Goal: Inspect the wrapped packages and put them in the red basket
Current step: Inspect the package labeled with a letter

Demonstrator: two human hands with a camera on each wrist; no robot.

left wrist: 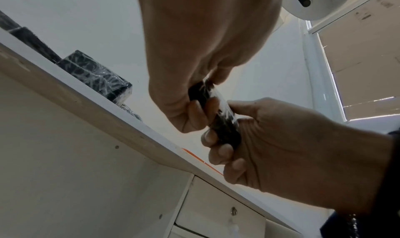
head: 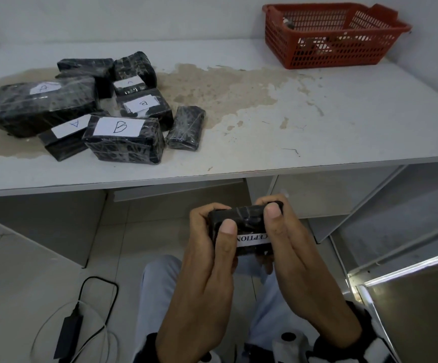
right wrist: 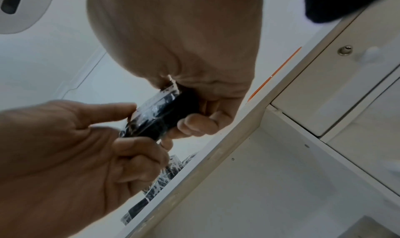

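Grip: left hand [head: 207, 247] and right hand [head: 288, 247] clasp one small package [head: 241, 221] between them, below the surface [head: 317, 132] edge.
Basket [head: 333, 35]: far right, nearer the right hand.
Package axis: sideways, hand to hand.

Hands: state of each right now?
Left hand: closed, gripping the small wrapped package.
Right hand: closed, gripping the same package's other end.

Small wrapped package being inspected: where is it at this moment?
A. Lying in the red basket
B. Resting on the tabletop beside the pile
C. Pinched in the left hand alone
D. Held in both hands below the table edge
D: the small wrapped package is gripped by the left hand and right hand together, in front of and below the table edge.
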